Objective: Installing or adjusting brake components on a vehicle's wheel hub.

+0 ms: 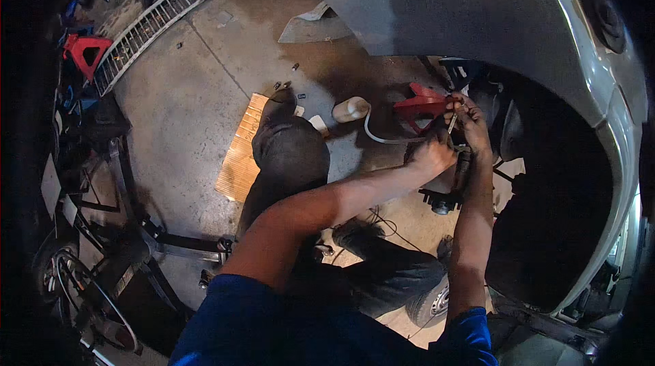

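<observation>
My right hand (471, 127) is closed round a slim metallic tool (452, 122) held upright in front of a red jack stand (413, 108), inside the wheel well. My left hand (437, 154) is just below and left of it, fingers curled at the dark brake and hub assembly (443, 199); what it grips is hidden. A pale translucent hose (385, 139) runs from a cloudy plastic bottle (348, 109) on the floor up toward my hands.
A silver car body (471, 4) arches over the right side. Cardboard (235, 161) lies under my knee. A metal ramp (164, 18), another red stand (85, 52), black metal frames (126, 188) and a wheel (426, 304) surround me, with cables on the floor.
</observation>
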### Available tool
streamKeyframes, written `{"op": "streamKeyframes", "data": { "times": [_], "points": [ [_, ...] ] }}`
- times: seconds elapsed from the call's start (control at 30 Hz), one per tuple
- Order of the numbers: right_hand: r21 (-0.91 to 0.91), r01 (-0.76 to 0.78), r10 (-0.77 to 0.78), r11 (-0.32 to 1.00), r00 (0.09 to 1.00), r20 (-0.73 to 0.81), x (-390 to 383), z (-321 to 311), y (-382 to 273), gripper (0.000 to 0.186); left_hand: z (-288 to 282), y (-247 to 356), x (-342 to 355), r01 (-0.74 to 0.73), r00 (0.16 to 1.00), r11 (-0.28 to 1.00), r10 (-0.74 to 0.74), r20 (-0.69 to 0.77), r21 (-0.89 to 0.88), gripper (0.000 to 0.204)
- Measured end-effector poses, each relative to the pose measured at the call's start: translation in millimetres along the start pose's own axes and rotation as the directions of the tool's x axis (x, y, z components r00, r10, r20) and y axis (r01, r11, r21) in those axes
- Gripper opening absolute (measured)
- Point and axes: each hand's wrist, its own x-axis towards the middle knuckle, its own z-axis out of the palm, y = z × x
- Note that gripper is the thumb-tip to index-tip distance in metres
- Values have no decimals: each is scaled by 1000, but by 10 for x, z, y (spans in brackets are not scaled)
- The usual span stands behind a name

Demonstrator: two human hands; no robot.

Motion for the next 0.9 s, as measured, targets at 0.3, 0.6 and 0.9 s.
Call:
{"op": "streamKeyframes", "data": {
  "times": [0.3, 0.6, 0.9],
  "points": [
    [246, 50, 40, 968, 937, -347, -232, -89, -22, 35, -153, -42, 6, -33, 999, 999, 32, 30, 35, 9],
    [31, 251, -183, 967, 777, -602, -935, 286, 96, 29, -490, -252, 126, 233, 887, 966, -164, 431, -111, 14],
    [-425, 123, -401, 897, 631, -664, -976, 529, -139, 35, -403, -956, 412, 161, 914, 747, 133, 383, -645, 40]
  ]
}}
